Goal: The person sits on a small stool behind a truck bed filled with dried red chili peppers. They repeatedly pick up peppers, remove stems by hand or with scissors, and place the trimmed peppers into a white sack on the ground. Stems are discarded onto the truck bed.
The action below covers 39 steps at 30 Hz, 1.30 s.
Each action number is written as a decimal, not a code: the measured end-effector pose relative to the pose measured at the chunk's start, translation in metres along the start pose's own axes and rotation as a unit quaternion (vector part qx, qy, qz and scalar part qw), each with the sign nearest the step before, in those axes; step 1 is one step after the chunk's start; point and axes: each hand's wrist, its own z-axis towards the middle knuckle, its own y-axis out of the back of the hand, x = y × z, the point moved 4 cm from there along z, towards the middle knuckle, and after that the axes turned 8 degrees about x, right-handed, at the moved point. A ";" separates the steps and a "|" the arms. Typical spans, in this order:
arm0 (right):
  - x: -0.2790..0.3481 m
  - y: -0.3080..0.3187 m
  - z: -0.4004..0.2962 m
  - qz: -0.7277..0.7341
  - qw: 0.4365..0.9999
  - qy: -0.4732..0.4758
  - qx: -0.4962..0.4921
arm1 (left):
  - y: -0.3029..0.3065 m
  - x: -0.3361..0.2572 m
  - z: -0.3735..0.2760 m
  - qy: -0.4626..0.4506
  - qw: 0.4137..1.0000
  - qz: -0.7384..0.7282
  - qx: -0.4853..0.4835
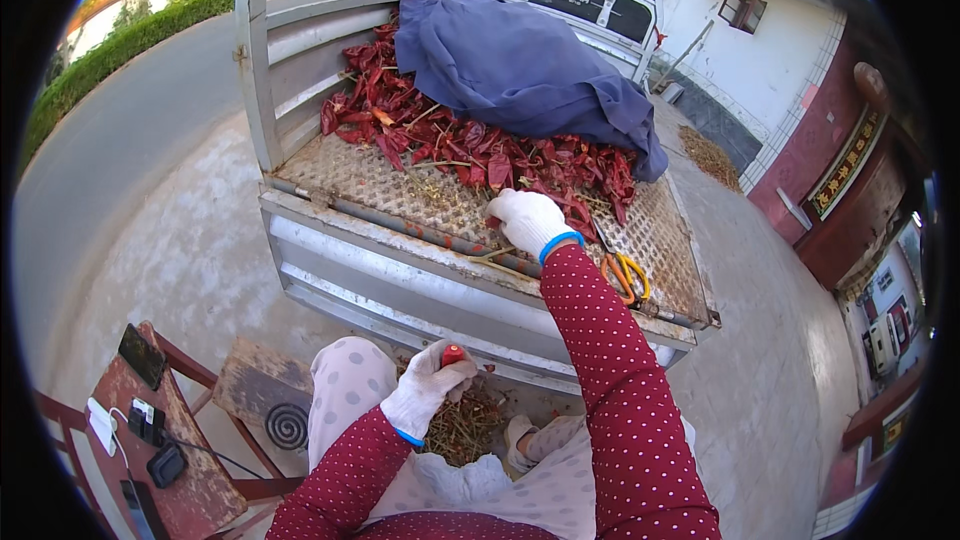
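My left hand [435, 382], in a white knit glove with a blue cuff, is closed around a small red-topped object [452, 355] above my lap. Its full shape is hidden in the fist. Gloved in the same way, my right hand [525, 219] reaches onto the truck bed at the edge of a heap of dried red chili peppers [465, 150]. A bit of red shows at its fingertips, but its hold is unclear. To its right lie scissors [622, 274] with orange and yellow handles. A pale forked stem [495, 261] rests on the bed's rear edge.
A blue cloth [525, 67] covers much of the heap. The lowered metal tailgate [420, 292] stands before my knees. Cut stems [465, 424] lie between my legs. At lower left are a wooden stool [259, 375], a mosquito coil [286, 425] and a worn bench [187, 487] bearing electronics.
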 end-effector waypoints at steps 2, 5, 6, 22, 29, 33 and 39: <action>-0.015 0.002 -0.009 0.098 0.993 0.016 -0.070 | 0.003 0.000 0.000 0.005 1.000 -0.008 0.012; -0.022 0.010 -0.050 0.417 0.885 0.051 -0.201 | 0.006 0.000 -0.003 0.013 0.996 -0.091 0.014; -0.025 0.006 -0.065 0.495 0.840 0.038 -0.219 | 0.006 0.000 -0.001 0.012 0.995 -0.090 0.033; 0.134 -0.057 -0.199 0.153 0.923 0.303 -0.181 | 0.017 0.045 0.002 0.073 0.949 -0.306 0.018; 0.113 -0.046 -0.191 0.541 0.791 0.052 -0.282 | 0.013 0.016 -0.017 0.059 0.951 -0.285 0.102; 0.128 -0.041 -0.181 0.656 0.738 -0.054 -0.151 | 0.001 0.033 -0.008 0.078 0.971 -0.199 0.105; 0.158 0.038 -0.284 0.642 0.756 -0.087 -0.090 | -0.012 0.047 -0.003 0.033 0.964 -0.207 0.163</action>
